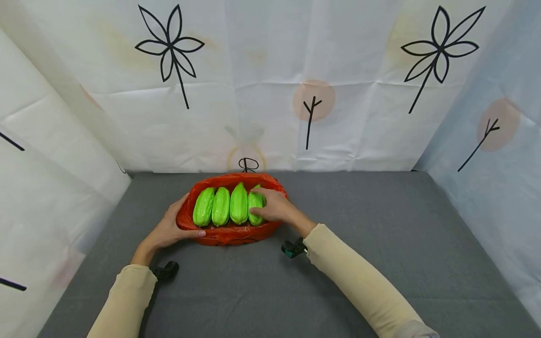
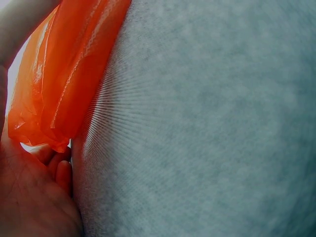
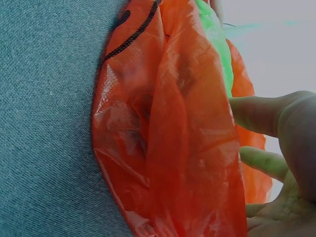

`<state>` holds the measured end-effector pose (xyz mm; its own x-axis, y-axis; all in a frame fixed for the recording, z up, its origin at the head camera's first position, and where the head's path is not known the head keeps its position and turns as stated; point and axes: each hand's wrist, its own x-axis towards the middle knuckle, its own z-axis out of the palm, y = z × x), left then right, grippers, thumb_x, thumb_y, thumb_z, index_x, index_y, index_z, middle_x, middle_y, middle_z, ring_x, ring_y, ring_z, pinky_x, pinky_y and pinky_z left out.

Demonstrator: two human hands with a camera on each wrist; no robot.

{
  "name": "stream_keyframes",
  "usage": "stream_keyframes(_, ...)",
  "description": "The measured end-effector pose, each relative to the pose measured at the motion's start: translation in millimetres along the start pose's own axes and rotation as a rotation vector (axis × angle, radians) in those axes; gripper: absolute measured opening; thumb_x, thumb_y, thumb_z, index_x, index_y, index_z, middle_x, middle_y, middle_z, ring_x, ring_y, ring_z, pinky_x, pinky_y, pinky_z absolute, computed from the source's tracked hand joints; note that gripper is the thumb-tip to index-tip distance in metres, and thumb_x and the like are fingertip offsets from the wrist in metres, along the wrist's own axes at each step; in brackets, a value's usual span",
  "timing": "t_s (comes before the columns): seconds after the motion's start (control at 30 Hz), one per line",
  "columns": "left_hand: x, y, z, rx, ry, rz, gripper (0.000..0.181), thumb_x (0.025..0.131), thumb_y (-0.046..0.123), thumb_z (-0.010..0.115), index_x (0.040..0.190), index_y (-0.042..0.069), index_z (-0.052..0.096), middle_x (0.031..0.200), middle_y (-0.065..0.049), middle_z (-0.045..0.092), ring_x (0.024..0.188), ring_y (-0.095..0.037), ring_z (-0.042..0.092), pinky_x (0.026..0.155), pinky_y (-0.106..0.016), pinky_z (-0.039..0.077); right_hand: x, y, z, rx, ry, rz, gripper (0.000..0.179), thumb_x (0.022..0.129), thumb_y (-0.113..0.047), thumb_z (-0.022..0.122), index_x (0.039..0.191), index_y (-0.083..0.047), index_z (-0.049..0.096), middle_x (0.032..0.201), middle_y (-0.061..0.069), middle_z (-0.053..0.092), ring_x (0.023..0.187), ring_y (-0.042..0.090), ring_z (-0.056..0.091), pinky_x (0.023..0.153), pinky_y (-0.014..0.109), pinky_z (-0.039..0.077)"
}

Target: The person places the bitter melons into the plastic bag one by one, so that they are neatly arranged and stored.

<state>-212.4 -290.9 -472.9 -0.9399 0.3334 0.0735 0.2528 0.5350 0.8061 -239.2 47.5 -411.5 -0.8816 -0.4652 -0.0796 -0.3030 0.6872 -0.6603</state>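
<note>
A red plastic bag (image 1: pixel 228 238) lies opened wide on the table, its edge spread in an oval. In it several bright green bitter gourds (image 1: pixel 221 206) lie side by side in a row. My left hand (image 1: pixel 169 227) holds the bag's left end, thumb along the front edge and fingers at the outer side; in the left wrist view the bag (image 2: pixel 74 74) sits between thumb and fingers. My right hand (image 1: pixel 274 206) reaches over the right edge and grips the rightmost gourd (image 1: pixel 255 204) between thumb and fingers. In the right wrist view the bag's wall (image 3: pixel 187 133) partly hides that hand's fingertips.
A grey cloth (image 1: pixel 372 225) covers the table under the bag. White printed sheets (image 1: pixel 270 56) rise at the back and both sides. A black drawstring (image 3: pixel 133 39) runs along the bag's outside. Each wrist carries a small black camera (image 1: pixel 166 271).
</note>
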Motion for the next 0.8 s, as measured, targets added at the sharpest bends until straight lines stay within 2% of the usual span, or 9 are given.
stream_keyframes(0.17, 1.6, -1.6, 1.3, 0.002, 0.001, 0.006, 0.121, 0.074, 0.018, 0.093, 0.165, 0.018, 0.012, 0.158, -0.023, 0.027, 0.139, -0.042, 0.028, 0.103, -0.067, 0.033, -5.0, -1, -5, -0.004, 0.017, -0.011, 0.057, 0.096, -0.025, 0.072, 0.147, -0.008, 0.054, 0.149, 0.013, 0.052, 0.135, 0.031, 0.049, 0.108, 0.048, 0.041)
stream_keyframes(0.23, 2.3, -1.6, 1.8, 0.001, -0.001, 0.003, 0.121, 0.074, 0.019, 0.093, 0.165, 0.019, 0.012, 0.158, -0.022, 0.027, 0.139, -0.043, 0.028, 0.104, -0.067, 0.033, -7.8, -2, -8, -0.007, 0.026, -0.018, 0.055, 0.096, -0.026, 0.071, 0.146, -0.009, 0.054, 0.137, 0.015, 0.060, 0.115, 0.031, 0.061, 0.101, 0.046, 0.045)
stream_keyframes(0.3, 2.5, -1.0, 1.7, 0.006, -0.003, -0.003, 0.121, 0.075, 0.020, 0.092, 0.165, 0.020, 0.012, 0.158, -0.022, 0.026, 0.139, -0.042, 0.028, 0.104, -0.067, 0.033, -11.2, -3, -12, -0.001, 0.043, -0.020, 0.053, 0.097, -0.027, 0.071, 0.145, -0.010, 0.055, 0.129, 0.014, 0.063, 0.098, 0.028, 0.063, 0.092, 0.043, 0.048)
stream_keyframes(0.4, 2.4, -0.2, 1.5, 0.008, -0.004, -0.015, 0.120, 0.075, 0.022, 0.092, 0.165, 0.020, 0.012, 0.158, -0.022, 0.026, 0.139, -0.042, 0.028, 0.104, -0.067, 0.033, -17.4, -3, -17, 0.042, 0.073, -0.014, 0.051, 0.098, -0.027, 0.070, 0.144, -0.010, 0.056, 0.123, 0.016, 0.064, 0.088, 0.026, 0.063, 0.083, 0.041, 0.050)
stream_keyframes(0.47, 1.8, 0.0, 0.9, 0.014, -0.006, -0.031, 0.120, 0.076, 0.024, 0.092, 0.165, 0.019, 0.011, 0.159, -0.022, 0.024, 0.140, -0.043, 0.027, 0.104, -0.067, 0.033, -22.7, -3, -21, 0.079, 0.101, -0.011, 0.050, 0.098, -0.027, 0.069, 0.144, -0.009, 0.056, 0.132, 0.016, 0.060, 0.103, 0.027, 0.064, 0.086, 0.043, 0.052)
stream_keyframes(0.57, -0.3, 0.5, -0.7, 0.018, 0.000, -0.066, 0.122, 0.077, 0.026, 0.091, 0.165, 0.017, 0.007, 0.161, -0.023, 0.021, 0.141, -0.044, 0.025, 0.105, -0.068, 0.032, -31.3, 0, -28, 0.137, 0.135, -0.022, 0.049, 0.099, -0.026, 0.068, 0.143, -0.009, 0.057, 0.134, 0.019, 0.059, 0.116, 0.033, 0.061, 0.091, 0.048, 0.052)
stream_keyframes(0.8, -5.0, 5.9, -8.2, 0.018, 0.018, -0.164, 0.123, 0.082, 0.032, 0.087, 0.165, 0.017, -0.002, 0.165, -0.024, 0.013, 0.146, -0.047, 0.021, 0.109, -0.068, 0.028, -54.9, 24, -52, 0.167, 0.212, -0.054, 0.047, 0.100, -0.026, 0.067, 0.143, -0.008, 0.057, 0.133, 0.018, 0.060, 0.117, 0.035, 0.060, 0.095, 0.049, 0.051)
